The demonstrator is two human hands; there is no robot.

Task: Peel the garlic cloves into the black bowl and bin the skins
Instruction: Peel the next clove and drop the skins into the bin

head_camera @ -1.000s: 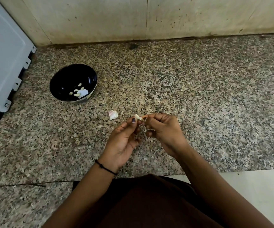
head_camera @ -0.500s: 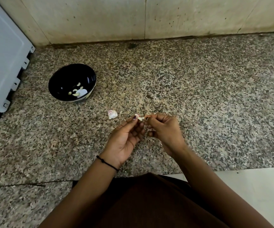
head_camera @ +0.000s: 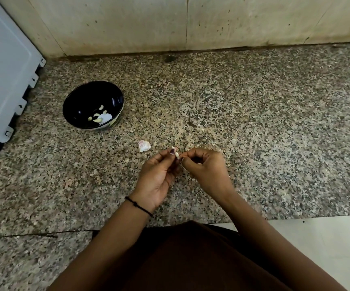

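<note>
The granite counter (head_camera: 254, 127) ran back to a stained wall, and I stood over its near edge. My left hand (head_camera: 159, 175) pinched a small clove (head_camera: 177, 154) at its fingertips; my right hand (head_camera: 206, 168) was closed at the clove's lower end, picking at the skin. The clove stood roughly upright between them, long axis pointing away from me. Just beyond my left fingers lay a garlic piece (head_camera: 144, 145) still in its skin. The bowl (head_camera: 79, 101), with peeled cloves inside, sat farther up and to the left, nearer my left hand. I could see no bin.
</note>
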